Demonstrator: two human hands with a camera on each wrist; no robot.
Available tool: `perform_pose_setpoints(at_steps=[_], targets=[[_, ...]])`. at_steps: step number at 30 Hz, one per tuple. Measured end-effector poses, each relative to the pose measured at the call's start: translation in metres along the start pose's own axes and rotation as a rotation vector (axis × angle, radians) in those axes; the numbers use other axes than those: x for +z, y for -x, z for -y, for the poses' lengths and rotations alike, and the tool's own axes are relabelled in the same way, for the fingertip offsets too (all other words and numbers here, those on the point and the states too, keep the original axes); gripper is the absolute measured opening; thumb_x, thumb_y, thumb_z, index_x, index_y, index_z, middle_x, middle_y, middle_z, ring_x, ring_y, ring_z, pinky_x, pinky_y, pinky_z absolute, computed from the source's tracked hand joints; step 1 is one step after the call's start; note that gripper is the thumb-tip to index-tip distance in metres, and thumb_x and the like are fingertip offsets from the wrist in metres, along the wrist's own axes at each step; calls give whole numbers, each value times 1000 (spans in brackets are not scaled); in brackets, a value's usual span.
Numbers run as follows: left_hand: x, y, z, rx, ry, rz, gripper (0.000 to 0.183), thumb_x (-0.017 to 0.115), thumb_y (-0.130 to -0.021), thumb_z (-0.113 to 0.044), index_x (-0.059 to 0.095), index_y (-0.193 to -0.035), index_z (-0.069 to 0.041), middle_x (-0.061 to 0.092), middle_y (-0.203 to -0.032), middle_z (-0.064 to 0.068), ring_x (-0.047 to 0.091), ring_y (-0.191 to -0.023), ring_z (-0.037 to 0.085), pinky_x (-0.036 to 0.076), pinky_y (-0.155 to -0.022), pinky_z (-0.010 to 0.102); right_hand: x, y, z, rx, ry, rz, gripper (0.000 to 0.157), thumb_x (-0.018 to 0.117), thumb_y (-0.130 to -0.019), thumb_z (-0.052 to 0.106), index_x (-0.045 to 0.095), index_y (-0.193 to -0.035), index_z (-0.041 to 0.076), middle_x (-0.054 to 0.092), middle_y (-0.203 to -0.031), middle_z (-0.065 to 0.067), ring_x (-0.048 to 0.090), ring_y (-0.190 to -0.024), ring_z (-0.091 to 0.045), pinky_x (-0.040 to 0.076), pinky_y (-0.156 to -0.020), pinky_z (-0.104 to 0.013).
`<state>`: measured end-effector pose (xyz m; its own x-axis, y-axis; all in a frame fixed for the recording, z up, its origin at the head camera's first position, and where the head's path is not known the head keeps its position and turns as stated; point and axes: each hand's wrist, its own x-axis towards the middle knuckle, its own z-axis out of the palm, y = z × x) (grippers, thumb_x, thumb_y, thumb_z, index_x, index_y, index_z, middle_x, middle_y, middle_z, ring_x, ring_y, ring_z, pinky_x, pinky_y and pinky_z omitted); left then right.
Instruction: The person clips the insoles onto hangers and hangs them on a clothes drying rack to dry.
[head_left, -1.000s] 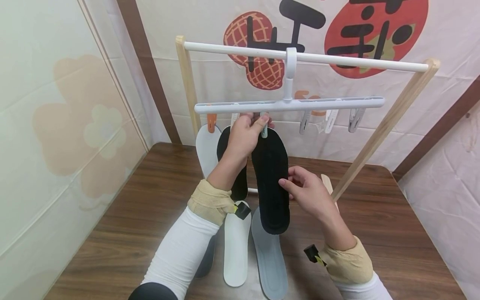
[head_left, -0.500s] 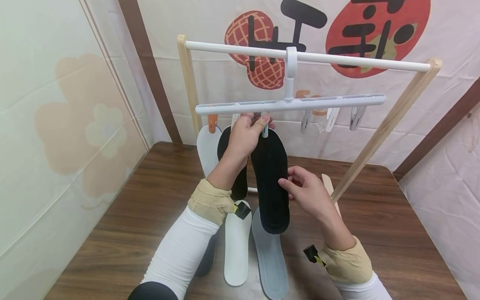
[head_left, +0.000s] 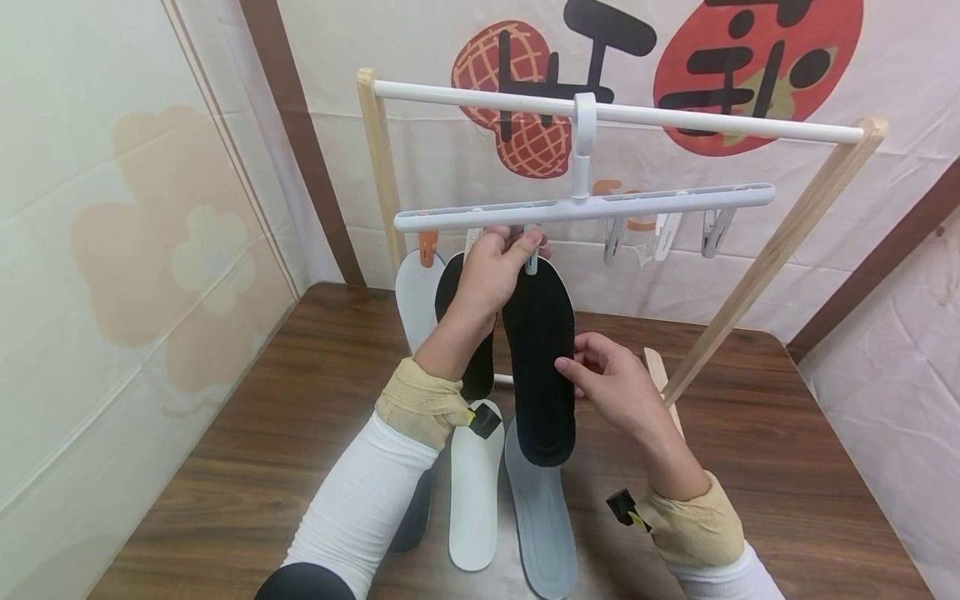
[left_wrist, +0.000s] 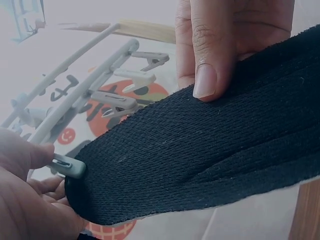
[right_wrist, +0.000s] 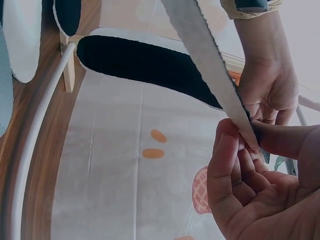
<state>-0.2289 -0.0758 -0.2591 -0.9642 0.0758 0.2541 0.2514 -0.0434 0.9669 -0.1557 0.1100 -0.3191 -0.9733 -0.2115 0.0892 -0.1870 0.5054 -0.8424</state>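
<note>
In the head view my left hand [head_left: 487, 271] pinches a pale green clip [head_left: 531, 262] under the white hanger [head_left: 645, 202]. That clip sits over the top end of a black insole [head_left: 542, 367], which hangs down at a slight slant. Thumb and fingers of my right hand [head_left: 611, 379] pinch the insole's right edge, about halfway along. The left wrist view shows the clip [left_wrist: 70, 166] on the insole's rounded end. A second black insole [head_left: 478, 367] hangs just left, partly behind my left wrist. Further left, an orange clip [head_left: 427, 248] holds a light grey insole [head_left: 415, 292].
The hanger hooks over the white rail of a wooden rack [head_left: 780, 258]. Several unused clips [head_left: 663, 236] dangle at its right. On the brown table [head_left: 247, 467] lie a white insole [head_left: 474, 500], a grey insole [head_left: 546, 533] and a dark grey insole [head_left: 412, 521], partly hidden by my arm.
The hanger has tilted slightly, its right end rising. The black insole's lower end has shifted a little left. Both hands keep the same hold.
</note>
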Motion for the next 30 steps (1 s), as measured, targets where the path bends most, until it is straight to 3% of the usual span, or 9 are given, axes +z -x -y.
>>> perform_pose_setpoints(at_steps=[7, 17, 21, 25, 30], targets=[[1, 0, 0, -15, 15, 9, 37, 57, -104, -24, 58, -133, 0, 68, -119, 15, 67, -108, 25, 42, -109, 36, -1, 1, 1, 12, 8, 12, 18, 69, -96, 15, 63, -107, 3, 65, -84, -7, 62, -70, -16, 52, -65, -27], [-2, 1, 1, 0, 5, 52, 39, 56, -105, -26, 57, -134, 0, 68, -120, 14, 65, -109, 23, 41, -110, 38, -4, 3, -3, 25, -9, 32, 21, 66, -99, 17, 63, -112, 0, 69, -97, -13, 66, -81, -19, 58, -75, -29], [-2, 1, 2, 6, 8, 68, 39, 56, -105, -26, 57, -133, 1, 67, -119, 14, 63, -112, 26, 40, -110, 39, -8, 3, -4, 25, -24, 33, 24, 65, -100, 18, 63, -116, -1, 69, -104, -15, 68, -86, -19, 60, -80, -37], [-3, 1, 3, 1, -4, 79, 37, 55, -106, -27, 58, -131, -1, 67, -118, 13, 61, -116, 26, 39, -110, 38, -14, 5, -7, 26, -42, 40, 25, 64, -101, 18, 63, -117, -1, 71, -106, -17, 71, -93, -26, 60, -81, -37], [-4, 0, 4, -15, -28, 81, 37, 55, -106, -29, 59, -131, -2, 67, -118, 12, 58, -117, 20, 36, -113, 40, -25, 8, -8, 53, 21, 27, 26, 63, -102, 26, 64, -118, 5, 73, -105, -13, 72, -96, -26, 57, -84, -37]])
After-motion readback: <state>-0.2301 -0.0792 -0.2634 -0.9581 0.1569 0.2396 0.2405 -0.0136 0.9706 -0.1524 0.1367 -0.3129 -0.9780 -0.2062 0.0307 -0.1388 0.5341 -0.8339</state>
